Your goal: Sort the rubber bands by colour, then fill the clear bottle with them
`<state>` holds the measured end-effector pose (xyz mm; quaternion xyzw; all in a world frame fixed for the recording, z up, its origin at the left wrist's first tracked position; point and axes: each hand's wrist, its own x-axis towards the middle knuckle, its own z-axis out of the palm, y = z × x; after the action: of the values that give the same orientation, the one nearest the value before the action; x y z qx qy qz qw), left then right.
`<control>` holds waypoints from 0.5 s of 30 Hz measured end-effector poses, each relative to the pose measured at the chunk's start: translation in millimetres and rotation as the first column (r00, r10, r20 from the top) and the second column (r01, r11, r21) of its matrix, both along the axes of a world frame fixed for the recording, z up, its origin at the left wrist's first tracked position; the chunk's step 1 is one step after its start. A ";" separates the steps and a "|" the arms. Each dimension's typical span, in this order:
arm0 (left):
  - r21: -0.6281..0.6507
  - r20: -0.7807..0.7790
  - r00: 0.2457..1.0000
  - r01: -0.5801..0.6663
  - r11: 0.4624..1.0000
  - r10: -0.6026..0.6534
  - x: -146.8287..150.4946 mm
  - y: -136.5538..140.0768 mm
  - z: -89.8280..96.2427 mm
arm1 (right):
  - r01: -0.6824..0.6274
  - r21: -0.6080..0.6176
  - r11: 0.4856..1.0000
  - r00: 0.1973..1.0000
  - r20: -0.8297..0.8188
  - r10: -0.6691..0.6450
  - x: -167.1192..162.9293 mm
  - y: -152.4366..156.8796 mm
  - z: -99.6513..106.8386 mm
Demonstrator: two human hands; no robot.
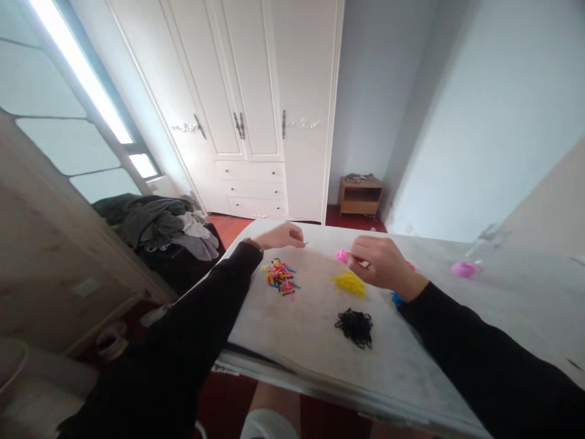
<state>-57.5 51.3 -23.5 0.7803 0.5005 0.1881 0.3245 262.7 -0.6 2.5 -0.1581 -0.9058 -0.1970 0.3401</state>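
Observation:
My left hand (281, 236) is over the far left part of the table, fingers pinched together. A tiny dark sliver shows at its fingertips, too small to name. My right hand (380, 263) is closed in a pinch beside a pink pile (342, 256); what it holds, if anything, is hidden. Nearer me than my left hand lies a mixed heap of small coloured bands (280, 275). Below my right hand is a pile of yellow bands (350, 283), and closer still, a pile of black loop-shaped bands (355, 328). Blue pieces (397, 299) peek out by my right wrist.
The pale table (297, 341) has its front edge near my legs. On its right lies a clear bag with a pink lump (465, 269). Clothes (155, 228) are heaped at left. A white wardrobe (256, 91) and a small wooden cabinet (361, 196) stand beyond.

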 end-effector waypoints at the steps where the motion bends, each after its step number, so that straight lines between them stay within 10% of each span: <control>1: 0.022 0.058 0.998 -0.023 1.000 0.021 -6.8 -3.1 -1.9 | -0.025 0.005 1.000 1.000 0.018 0.024 -1.0 -2.5 0.4; 15: -0.198 -0.030 0.999 -0.044 0.979 0.039 -64.0 -26.4 7.1 | -0.151 -0.330 0.932 0.980 -0.175 0.097 27.1 -32.9 -9.7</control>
<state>-121.4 24.9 -16.5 0.7357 0.5370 0.1338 0.3904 289.9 -33.5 -7.2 -0.1721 -0.9050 -0.0022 0.3890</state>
